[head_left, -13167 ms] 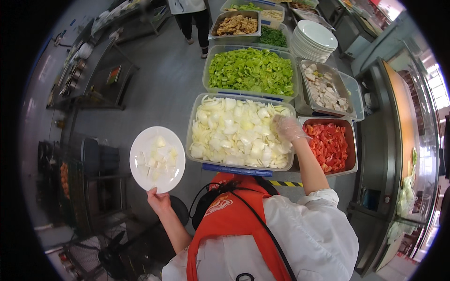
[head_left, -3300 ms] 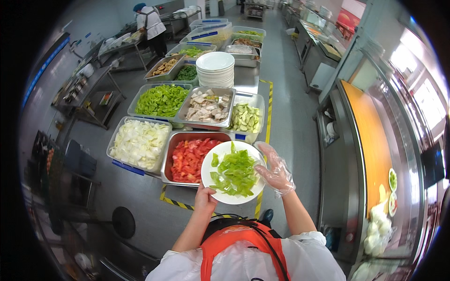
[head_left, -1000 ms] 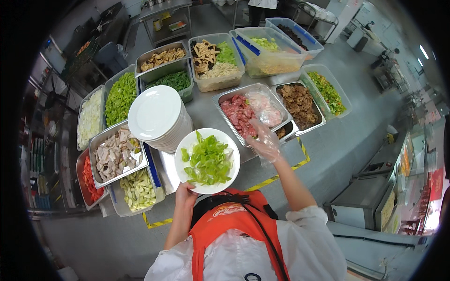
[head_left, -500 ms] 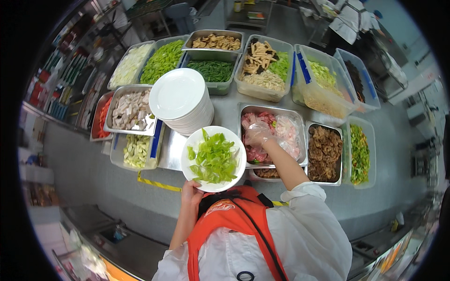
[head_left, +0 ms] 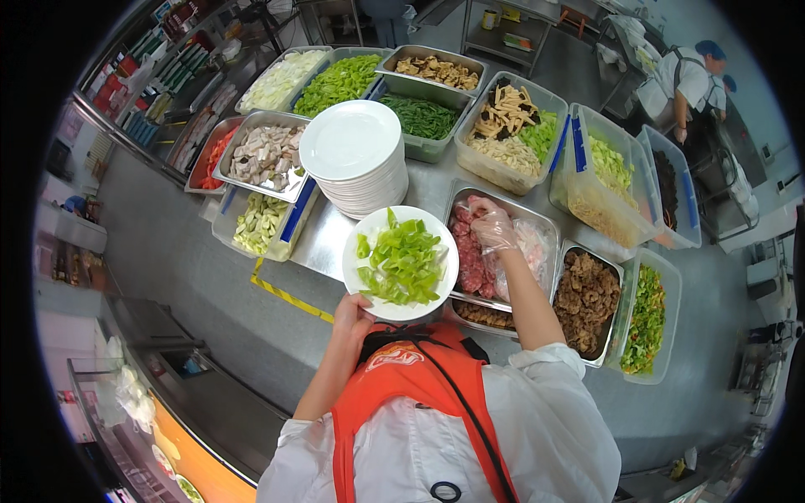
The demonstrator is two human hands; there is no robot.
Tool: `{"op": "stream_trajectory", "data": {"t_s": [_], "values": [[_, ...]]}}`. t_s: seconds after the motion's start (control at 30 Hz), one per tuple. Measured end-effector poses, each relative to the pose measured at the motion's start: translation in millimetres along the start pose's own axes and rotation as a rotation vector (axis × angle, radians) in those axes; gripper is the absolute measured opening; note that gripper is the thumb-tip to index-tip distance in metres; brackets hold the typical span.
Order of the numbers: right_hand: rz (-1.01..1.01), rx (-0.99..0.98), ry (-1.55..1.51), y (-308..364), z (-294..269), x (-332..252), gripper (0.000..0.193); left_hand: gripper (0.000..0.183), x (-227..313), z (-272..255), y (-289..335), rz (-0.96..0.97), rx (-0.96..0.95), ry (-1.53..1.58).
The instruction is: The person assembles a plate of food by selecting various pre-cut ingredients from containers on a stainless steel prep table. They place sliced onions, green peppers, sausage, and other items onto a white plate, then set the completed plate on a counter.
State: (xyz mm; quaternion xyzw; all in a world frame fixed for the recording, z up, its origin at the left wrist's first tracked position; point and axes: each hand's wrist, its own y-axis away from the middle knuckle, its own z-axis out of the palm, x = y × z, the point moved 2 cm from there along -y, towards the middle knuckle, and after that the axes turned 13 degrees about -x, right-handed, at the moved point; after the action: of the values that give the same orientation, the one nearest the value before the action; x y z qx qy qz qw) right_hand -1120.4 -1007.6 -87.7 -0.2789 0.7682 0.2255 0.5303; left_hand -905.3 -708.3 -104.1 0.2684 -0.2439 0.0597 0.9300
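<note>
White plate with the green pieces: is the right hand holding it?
No, the left hand grips the white plate at its near rim, while the gloved right hand is at the red meat.

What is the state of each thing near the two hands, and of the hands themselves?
Plate: held by its near edge
Green pieces: cut, loose on the plate
Left hand: bare, closed on the plate's edge
Right hand: gloved, at the red meat; grip unclear
Red meat: in pieces
Metal pan: uncovered, holding the red meat
Stacked plates: piled up, top one empty
Brown meat: in pieces, uncovered
</note>
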Motion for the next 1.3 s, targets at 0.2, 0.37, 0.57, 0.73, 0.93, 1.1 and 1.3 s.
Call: {"op": "stream_trajectory", "data": {"t_s": [0.2,0.37,0.57,0.73,0.93,1.1,1.3], "values": [[-0.153,0.005,-0.435,27.1,-1.9,-89.1,0.023,0.061,9.2,25.9,-14.7,-0.044,-0.066,0.012],[-0.213,-0.09,0.177,38.6,3.9,-144.6,0.024,0.064,8.4,48.7,-31.5,-0.11,-0.157,-0.048],[-0.194,-0.292,0.357,39.9,16.2,-151.2,0.039,0.065,0.8,56.8,-41.3,-0.179,-0.257,-0.068],[-0.045,-0.354,0.48,36.2,8.9,-149.6,0.048,0.065,-2.2,60.3,-45.1,-0.198,-0.298,-0.056],[-0.317,-0.146,1.002,46.1,62.4,-164.5,0.039,0.066,12.4,58.8,-26.9,-0.226,-0.243,-0.078],[-0.46,-0.138,0.662,56.7,70.7,-172.8,0.036,0.068,19.2,8.4,-32.3,-0.199,-0.146,-0.085],[-0.315,0.016,0.288,71.6,38.1,-184.4,0.03,0.07,25.3,-7.8,-22.2,-0.163,-0.168,-0.041]]}}
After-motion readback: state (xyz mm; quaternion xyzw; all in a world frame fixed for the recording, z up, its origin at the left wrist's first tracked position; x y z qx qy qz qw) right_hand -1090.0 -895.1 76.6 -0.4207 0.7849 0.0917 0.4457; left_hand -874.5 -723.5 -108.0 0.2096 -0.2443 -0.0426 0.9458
